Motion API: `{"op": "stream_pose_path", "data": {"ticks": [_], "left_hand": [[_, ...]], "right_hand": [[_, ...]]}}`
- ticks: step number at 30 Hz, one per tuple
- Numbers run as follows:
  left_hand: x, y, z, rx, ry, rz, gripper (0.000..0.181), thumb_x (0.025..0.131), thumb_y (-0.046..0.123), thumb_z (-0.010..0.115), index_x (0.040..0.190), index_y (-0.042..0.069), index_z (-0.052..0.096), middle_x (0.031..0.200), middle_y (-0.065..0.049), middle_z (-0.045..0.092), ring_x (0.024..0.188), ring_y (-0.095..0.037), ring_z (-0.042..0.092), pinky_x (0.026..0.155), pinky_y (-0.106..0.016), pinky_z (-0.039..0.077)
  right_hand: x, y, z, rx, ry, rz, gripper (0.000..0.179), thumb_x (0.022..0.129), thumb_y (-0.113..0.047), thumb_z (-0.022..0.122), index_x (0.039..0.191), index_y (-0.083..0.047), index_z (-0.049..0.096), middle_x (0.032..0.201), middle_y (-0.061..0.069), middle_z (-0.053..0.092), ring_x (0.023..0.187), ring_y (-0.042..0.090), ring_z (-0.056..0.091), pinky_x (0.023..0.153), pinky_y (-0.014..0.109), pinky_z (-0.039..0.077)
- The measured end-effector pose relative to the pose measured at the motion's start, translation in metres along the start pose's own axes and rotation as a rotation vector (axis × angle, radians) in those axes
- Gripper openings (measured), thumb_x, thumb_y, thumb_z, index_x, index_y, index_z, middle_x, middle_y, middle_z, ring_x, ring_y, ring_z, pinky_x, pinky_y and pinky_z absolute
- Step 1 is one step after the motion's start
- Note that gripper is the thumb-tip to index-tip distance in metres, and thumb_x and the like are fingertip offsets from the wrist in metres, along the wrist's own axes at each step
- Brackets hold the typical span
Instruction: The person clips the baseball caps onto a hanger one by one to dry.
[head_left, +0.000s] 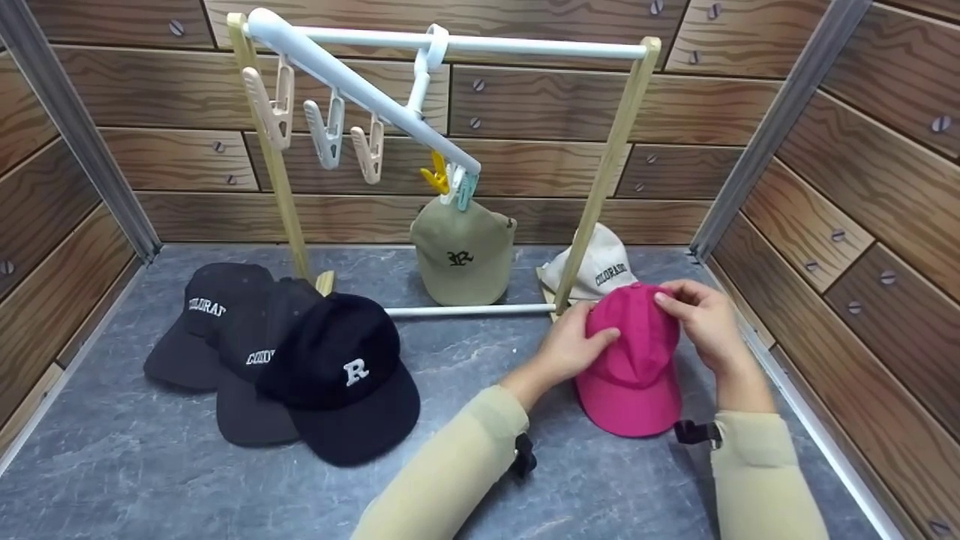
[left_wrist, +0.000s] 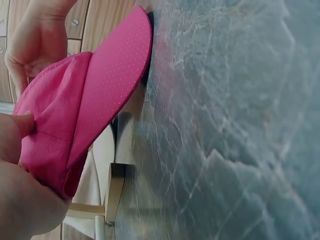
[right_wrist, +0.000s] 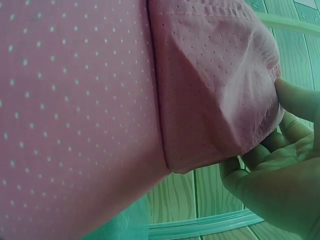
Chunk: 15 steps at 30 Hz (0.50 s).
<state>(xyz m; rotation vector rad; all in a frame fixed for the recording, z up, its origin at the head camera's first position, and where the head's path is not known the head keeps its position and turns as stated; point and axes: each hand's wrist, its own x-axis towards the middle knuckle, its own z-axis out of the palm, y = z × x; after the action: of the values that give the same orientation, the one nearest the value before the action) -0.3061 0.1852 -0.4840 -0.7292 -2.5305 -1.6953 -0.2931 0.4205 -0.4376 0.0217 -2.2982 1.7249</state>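
Observation:
A bright pink baseball cap (head_left: 634,397) is held between both hands on the right of the table, its brim toward the camera. The left hand (head_left: 571,346) grips the crown's left side, thumb on the front panel and the other fingers behind. At the crown's upper right, the right hand (head_left: 709,324) pinches the fabric between thumb and fingers. In the left wrist view the perforated brim (left_wrist: 117,75) tilts close over the tabletop. The right wrist view shows creased crown fabric (right_wrist: 210,90) beside the right thumb. Just behind stands a white cap (head_left: 600,259) lettered COLORADO.
A wooden-sided rack (head_left: 626,142) carries a slanted white hanger (head_left: 360,90) with several clips. From its near-right end a khaki cap (head_left: 465,262) hangs by clips. Dark caps overlap at left, the navy one (head_left: 360,420) marked R in front. Plank-patterned walls enclose the table.

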Motion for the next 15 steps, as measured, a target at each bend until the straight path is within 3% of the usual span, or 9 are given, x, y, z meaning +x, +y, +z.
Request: {"op": "stream_pose_path", "data": {"ticks": [15], "left_hand": [[-0.006,-0.007,-0.018,-0.109,0.054,0.052,0.025,0.105,0.013,0.078,0.127,0.002,0.074,0.119,-0.010,0.077,0.107,-0.016,0.070,0.097,-0.029,0.056]], "right_hand": [[-0.003,-0.006,0.016,0.010,-0.029,-0.021,0.028,0.105,-0.002,0.075,0.122,0.019,0.069,0.091,-0.007,0.070,0.089,0.008,0.062,0.077,0.023,0.052]]}}
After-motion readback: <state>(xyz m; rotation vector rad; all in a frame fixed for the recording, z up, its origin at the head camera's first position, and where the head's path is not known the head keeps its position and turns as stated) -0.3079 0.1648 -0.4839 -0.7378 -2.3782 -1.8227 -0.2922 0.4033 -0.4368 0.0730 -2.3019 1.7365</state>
